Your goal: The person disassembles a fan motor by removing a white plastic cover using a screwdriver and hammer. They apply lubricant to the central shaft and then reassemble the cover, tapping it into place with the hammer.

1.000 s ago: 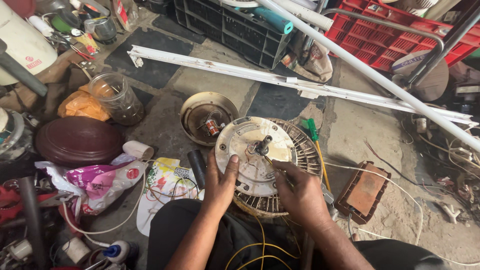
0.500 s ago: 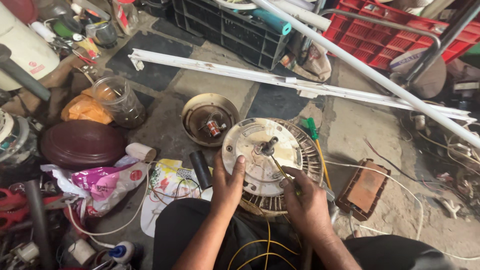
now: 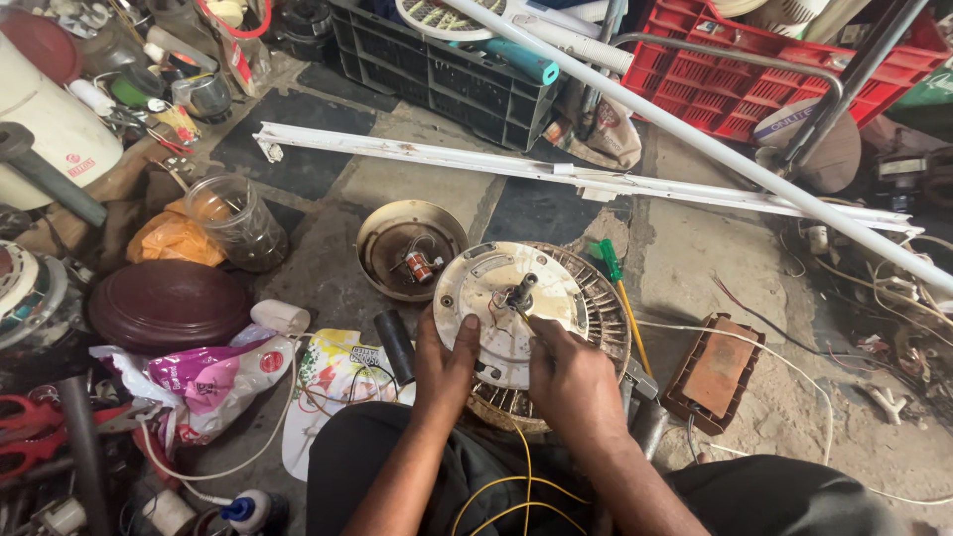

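From the head camera, our left hand presses flat, thumb up, on the round cream metal fan-motor cover. Our right hand curls its fingers near the dark central shaft; whether they pinch anything we cannot tell. We judge steady downward pressure best. The motor sits on the floor just before our knees, under both hands.
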The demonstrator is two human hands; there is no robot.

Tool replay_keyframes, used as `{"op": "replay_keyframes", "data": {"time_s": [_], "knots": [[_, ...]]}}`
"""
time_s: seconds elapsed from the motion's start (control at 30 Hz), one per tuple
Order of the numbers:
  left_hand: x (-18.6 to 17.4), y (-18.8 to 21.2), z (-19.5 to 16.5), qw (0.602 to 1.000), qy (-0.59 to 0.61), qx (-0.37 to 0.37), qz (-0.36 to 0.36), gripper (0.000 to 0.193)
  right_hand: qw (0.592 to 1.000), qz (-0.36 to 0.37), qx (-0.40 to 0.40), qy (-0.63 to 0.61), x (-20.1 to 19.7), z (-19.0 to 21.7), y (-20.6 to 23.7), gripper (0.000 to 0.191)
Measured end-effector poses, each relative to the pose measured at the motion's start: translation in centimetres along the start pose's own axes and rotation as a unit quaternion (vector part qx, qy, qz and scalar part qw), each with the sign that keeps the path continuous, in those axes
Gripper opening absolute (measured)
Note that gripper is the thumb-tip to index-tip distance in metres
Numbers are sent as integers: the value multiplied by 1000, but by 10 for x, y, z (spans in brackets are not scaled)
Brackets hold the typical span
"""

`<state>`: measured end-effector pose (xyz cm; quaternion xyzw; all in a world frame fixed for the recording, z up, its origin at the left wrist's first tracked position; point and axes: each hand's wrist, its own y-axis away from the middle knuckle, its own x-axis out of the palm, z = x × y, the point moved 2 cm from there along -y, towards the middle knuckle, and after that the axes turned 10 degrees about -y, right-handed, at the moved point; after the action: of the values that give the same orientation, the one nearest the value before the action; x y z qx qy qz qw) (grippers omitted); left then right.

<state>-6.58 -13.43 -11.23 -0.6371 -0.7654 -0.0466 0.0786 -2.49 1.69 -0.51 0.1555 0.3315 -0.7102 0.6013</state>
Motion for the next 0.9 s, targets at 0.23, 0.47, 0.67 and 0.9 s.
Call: {"op": "replay_keyframes", "data": {"time_s": [0.23,0.47,0.67,0.9], "knots": [[-1,-2,-1,1000,-2,12,-6,54,998,25,50,-23,-4,13,-9,24],[-2,-3,5,995,-56,80,-16,53,999,-14,28,-37,-14,-11,15,33],[-3,-2,-1,999,29,-12,20,58,998,8,45,48,-12,7,10,31],[-7,-2,-5,999,-31,19,19,57,992,-49,117,-16,5,1,14,27]]}}
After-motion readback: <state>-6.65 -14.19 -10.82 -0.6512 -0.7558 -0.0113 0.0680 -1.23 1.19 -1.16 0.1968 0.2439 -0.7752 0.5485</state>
